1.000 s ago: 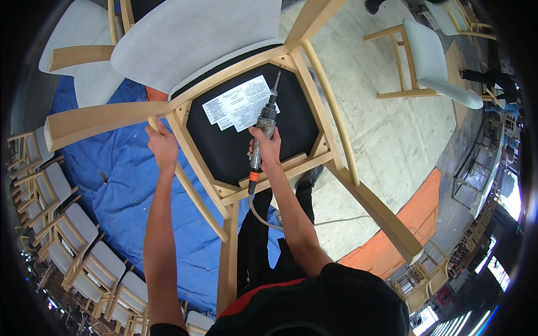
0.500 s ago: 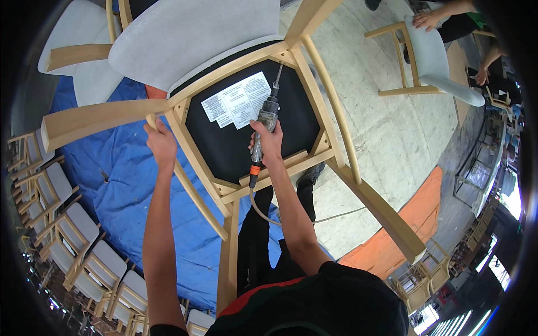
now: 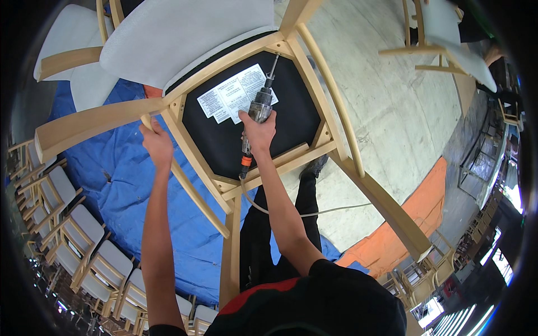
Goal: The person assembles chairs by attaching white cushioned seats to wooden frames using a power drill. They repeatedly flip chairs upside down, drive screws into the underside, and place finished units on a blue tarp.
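An upturned wooden chair [image 3: 392, 215] is before me, its black seat underside [image 3: 216, 154] facing up, with white paper labels [image 3: 232, 94] on it. My left hand [image 3: 158, 147] is closed round a slim round rail [image 3: 188, 182] on the chair's left side. In my right hand [image 3: 259, 131] is a pneumatic screwdriver [image 3: 260, 106], its orange-collared tail leading to a thin air hose [image 3: 330, 212]. The long bit points at the far corner block [image 3: 280, 47] of the seat frame; whether its tip sits in a screw is too small to tell.
Rows of light-seated chairs [image 3: 84, 229] line the left. A blue tarp [image 3: 123, 179] and an orange sheet [image 3: 412, 204] lie on the floor. Against the chair's far side stands a grey backrest [image 3: 185, 39]. At upper right, another person's hand [image 3: 493, 55] is by a tilted chair [image 3: 448, 33].
The other person's chair at upper right has been turned and lifted. My view has shifted a little; both my hands keep their holds, and the bit stays at the same far corner.
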Action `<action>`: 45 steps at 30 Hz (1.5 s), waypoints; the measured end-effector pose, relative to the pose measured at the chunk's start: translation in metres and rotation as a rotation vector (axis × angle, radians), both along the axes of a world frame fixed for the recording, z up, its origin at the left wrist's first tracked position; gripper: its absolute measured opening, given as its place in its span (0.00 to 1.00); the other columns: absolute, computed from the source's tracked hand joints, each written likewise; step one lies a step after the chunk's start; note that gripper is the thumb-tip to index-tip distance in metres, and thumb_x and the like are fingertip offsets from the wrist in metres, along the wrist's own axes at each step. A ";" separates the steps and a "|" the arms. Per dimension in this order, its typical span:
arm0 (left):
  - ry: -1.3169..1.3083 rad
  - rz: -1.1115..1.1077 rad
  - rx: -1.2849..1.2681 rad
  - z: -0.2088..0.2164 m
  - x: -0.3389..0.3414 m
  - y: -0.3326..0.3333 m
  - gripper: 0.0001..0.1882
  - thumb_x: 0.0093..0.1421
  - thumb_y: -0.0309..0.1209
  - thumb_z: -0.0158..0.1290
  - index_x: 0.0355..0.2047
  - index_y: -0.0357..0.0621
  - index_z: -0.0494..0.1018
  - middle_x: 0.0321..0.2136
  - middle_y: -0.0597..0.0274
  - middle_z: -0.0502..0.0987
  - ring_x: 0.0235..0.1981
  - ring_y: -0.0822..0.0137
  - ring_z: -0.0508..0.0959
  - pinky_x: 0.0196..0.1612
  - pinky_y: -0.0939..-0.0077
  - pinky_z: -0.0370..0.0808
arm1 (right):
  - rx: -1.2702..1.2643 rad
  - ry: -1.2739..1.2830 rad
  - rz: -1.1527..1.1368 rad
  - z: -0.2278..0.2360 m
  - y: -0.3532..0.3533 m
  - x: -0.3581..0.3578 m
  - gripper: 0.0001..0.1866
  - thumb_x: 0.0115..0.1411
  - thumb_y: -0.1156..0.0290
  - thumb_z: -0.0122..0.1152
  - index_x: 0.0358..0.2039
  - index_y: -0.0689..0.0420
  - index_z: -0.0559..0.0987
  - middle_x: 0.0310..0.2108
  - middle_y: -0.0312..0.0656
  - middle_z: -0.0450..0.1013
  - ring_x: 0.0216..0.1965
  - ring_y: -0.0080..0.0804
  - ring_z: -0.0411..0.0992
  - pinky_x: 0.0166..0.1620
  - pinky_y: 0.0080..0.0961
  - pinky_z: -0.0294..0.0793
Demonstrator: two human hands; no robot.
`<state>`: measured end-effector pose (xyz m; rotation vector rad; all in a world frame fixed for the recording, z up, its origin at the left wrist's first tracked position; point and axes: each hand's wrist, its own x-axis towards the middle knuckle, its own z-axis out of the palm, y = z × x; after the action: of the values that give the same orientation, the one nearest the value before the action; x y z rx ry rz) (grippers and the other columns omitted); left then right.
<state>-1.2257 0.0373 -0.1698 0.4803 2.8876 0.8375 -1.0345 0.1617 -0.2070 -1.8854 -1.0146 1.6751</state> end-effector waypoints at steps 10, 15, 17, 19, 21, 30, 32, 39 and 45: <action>-0.029 0.007 -0.005 0.001 0.000 0.000 0.17 0.69 0.40 0.42 0.43 0.34 0.64 0.33 0.31 0.76 0.39 0.29 0.73 0.39 0.41 0.66 | 0.165 -0.144 0.014 -0.011 -0.004 -0.001 0.29 0.42 0.61 0.76 0.37 0.61 0.68 0.24 0.42 0.74 0.18 0.27 0.72 0.23 0.26 0.75; -0.045 0.008 -0.024 0.000 0.001 -0.001 0.18 0.69 0.40 0.42 0.43 0.34 0.64 0.33 0.31 0.75 0.39 0.29 0.73 0.40 0.41 0.66 | 0.102 -0.113 0.031 -0.013 -0.002 0.005 0.31 0.42 0.59 0.77 0.38 0.61 0.67 0.25 0.42 0.74 0.19 0.27 0.73 0.24 0.26 0.74; -0.025 -0.004 -0.003 -0.001 0.004 0.002 0.18 0.69 0.40 0.42 0.43 0.33 0.64 0.33 0.30 0.75 0.39 0.29 0.73 0.40 0.41 0.66 | 0.130 -0.138 0.036 -0.024 -0.002 0.007 0.32 0.42 0.58 0.77 0.39 0.61 0.67 0.25 0.42 0.74 0.19 0.27 0.73 0.24 0.26 0.74; -0.016 -0.019 0.019 -0.004 0.002 -0.001 0.18 0.69 0.40 0.42 0.42 0.33 0.64 0.34 0.30 0.75 0.40 0.28 0.73 0.40 0.42 0.66 | 0.149 -0.151 0.048 -0.024 -0.004 0.005 0.34 0.41 0.57 0.77 0.40 0.61 0.66 0.25 0.42 0.74 0.19 0.27 0.73 0.24 0.26 0.74; -0.029 -0.003 0.044 -0.007 -0.003 -0.004 0.18 0.68 0.40 0.43 0.41 0.32 0.65 0.33 0.32 0.76 0.37 0.30 0.74 0.39 0.44 0.68 | 0.173 -0.160 0.059 -0.025 -0.004 0.006 0.36 0.41 0.55 0.77 0.42 0.61 0.66 0.24 0.43 0.74 0.19 0.27 0.73 0.24 0.26 0.74; -0.571 0.094 0.473 0.003 -0.019 -0.027 0.19 0.66 0.47 0.48 0.36 0.41 0.69 0.13 0.62 0.69 0.13 0.72 0.71 0.15 0.72 0.68 | 0.143 -0.116 0.643 0.052 -0.035 0.128 0.48 0.37 0.44 0.76 0.50 0.66 0.67 0.40 0.57 0.76 0.43 0.47 0.76 0.47 0.37 0.74; -0.855 0.097 0.553 -0.002 0.014 -0.051 0.22 0.66 0.50 0.48 0.24 0.46 0.69 0.12 0.66 0.69 0.12 0.74 0.69 0.16 0.77 0.67 | 0.095 -0.171 0.821 0.089 -0.051 0.188 0.46 0.36 0.45 0.76 0.48 0.67 0.71 0.39 0.57 0.76 0.42 0.48 0.77 0.47 0.38 0.74; -1.517 0.411 0.873 0.007 0.177 -0.140 0.23 0.64 0.49 0.46 0.15 0.55 0.58 0.07 0.72 0.56 0.06 0.72 0.56 0.10 0.75 0.58 | -0.129 -0.380 0.956 0.157 -0.115 0.410 0.39 0.37 0.53 0.79 0.47 0.62 0.76 0.34 0.45 0.78 0.35 0.32 0.75 0.42 0.31 0.75; -1.350 0.508 0.590 0.053 0.168 -0.116 0.20 0.56 0.37 0.54 0.15 0.57 0.54 0.08 0.73 0.51 0.06 0.74 0.53 0.10 0.76 0.52 | -0.340 -0.560 0.611 0.147 -0.119 0.504 0.34 0.37 0.51 0.77 0.37 0.64 0.77 0.28 0.46 0.77 0.28 0.34 0.76 0.33 0.32 0.76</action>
<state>-1.0579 -0.0782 -0.1168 -0.6254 1.4655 1.3370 -0.5305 0.0430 -0.0601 -2.5342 -1.7597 1.7404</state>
